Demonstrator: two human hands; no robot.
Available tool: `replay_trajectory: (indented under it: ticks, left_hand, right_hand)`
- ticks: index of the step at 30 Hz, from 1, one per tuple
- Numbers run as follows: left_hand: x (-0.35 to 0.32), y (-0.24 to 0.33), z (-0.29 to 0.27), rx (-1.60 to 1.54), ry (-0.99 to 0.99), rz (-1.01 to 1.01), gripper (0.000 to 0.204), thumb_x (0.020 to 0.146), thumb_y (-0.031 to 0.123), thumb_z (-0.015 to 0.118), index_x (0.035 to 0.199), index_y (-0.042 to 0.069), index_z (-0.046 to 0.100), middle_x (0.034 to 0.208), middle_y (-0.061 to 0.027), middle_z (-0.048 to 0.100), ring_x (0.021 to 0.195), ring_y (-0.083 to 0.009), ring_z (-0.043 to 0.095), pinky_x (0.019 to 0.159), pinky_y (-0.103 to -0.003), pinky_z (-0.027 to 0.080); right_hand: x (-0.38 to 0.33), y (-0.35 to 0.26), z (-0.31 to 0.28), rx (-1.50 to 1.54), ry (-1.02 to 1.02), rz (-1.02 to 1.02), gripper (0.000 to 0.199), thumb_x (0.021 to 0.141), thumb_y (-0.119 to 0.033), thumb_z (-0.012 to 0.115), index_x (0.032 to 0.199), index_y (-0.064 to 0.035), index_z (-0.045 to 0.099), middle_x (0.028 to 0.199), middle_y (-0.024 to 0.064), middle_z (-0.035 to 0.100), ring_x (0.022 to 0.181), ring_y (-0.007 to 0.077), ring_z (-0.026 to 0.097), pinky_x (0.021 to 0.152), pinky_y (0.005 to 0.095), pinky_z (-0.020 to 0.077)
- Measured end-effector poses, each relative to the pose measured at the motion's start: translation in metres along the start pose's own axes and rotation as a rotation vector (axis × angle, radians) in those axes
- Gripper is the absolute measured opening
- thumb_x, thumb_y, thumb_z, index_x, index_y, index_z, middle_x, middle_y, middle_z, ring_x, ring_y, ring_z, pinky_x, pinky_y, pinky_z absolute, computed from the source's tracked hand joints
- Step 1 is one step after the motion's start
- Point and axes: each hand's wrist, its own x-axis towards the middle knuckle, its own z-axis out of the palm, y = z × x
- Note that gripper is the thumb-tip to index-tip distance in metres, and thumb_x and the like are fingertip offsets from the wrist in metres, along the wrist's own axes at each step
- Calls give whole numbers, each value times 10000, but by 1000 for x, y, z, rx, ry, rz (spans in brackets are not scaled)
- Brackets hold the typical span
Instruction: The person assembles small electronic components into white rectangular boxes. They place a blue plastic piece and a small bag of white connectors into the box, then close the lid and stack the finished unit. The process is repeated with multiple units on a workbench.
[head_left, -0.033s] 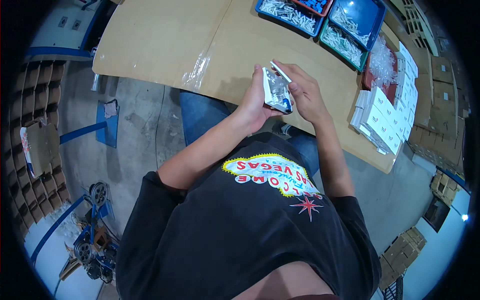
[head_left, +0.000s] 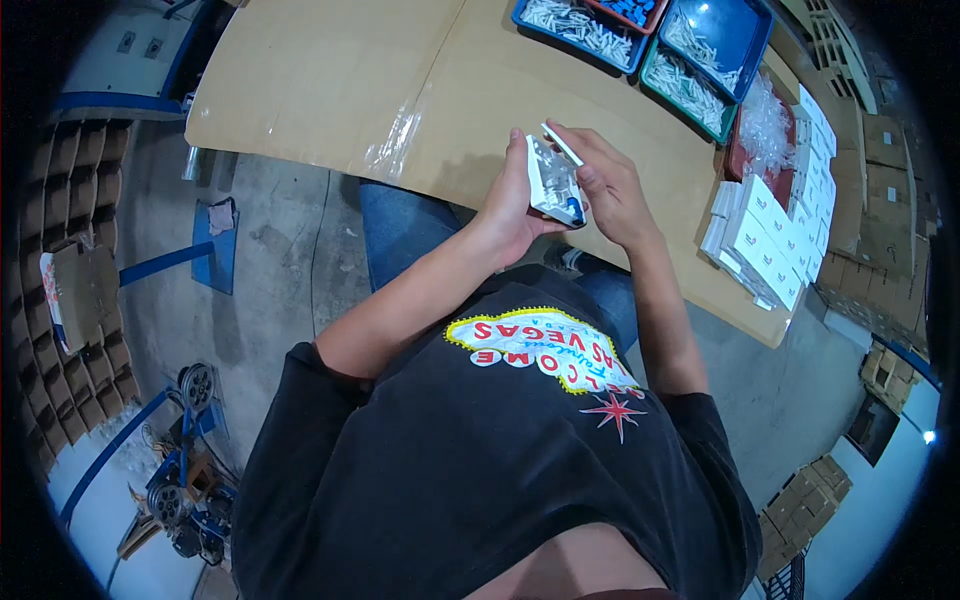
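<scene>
Near the table's front edge, my left hand (head_left: 507, 212) is wrapped round a small white box (head_left: 536, 186), tilted with its open side toward me. Clear plastic (head_left: 556, 172) shows inside it, with small white pieces and a blue one (head_left: 574, 206) at the lower end. My right hand (head_left: 616, 196) is closed at the box's right side. Between its fingers and thumb is a flat white panel (head_left: 562, 143) standing out from the box's upper edge; whether it is the box's lid or a separate piece I cannot tell.
On the brown-covered table (head_left: 320, 90), a blue tray (head_left: 575, 42), a green tray (head_left: 684, 92) and another blue tray (head_left: 728, 45) hold small white pieces. Clear bags (head_left: 765, 130) fill a red tray. Stacked white boxes (head_left: 765, 240) line the right edge.
</scene>
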Motion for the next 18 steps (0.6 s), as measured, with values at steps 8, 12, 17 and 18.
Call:
replay_trajectory:
  ticks: [8, 12, 17, 18]
  left_hand:
    - [-2, 1, 2, 10, 0, -26, 763, 1036, 719, 180, 1455, 148, 463, 1360, -124, 596, 1245, -285, 611, 1026, -556, 487]
    - [-3, 3, 6, -5, 59, -24, 757, 1033, 726, 182, 1415, 153, 498, 1312, -111, 619, 1209, -280, 623, 979, -539, 506]
    - [4, -5, -1, 25, 63, -62, 753, 1022, 746, 190, 1397, 178, 512, 1277, -100, 627, 1173, -266, 624, 949, -523, 505]
    - [5, -6, -3, 35, 73, -73, 755, 1017, 753, 194, 1396, 184, 514, 1276, -99, 628, 1171, -263, 622, 949, -521, 502]
  right_hand:
    - [-5, -1, 10, -25, 24, -51, 529, 1041, -407, 548, 1407, -28, 598, 1291, 197, 636, 1158, 363, 643, 986, 384, 502]
    - [-8, 1, 15, -103, 54, -118, 501, 1037, -351, 565, 1392, 0, 599, 1324, 210, 640, 1169, 377, 645, 991, 392, 507]
    - [-12, 6, 18, -184, 70, -169, 477, 1025, -294, 586, 1380, 24, 597, 1352, 223, 642, 1189, 400, 651, 994, 418, 522]
    - [-12, 8, 19, -197, 68, -178, 472, 1022, -283, 590, 1379, 25, 597, 1352, 223, 643, 1193, 403, 651, 995, 422, 524]
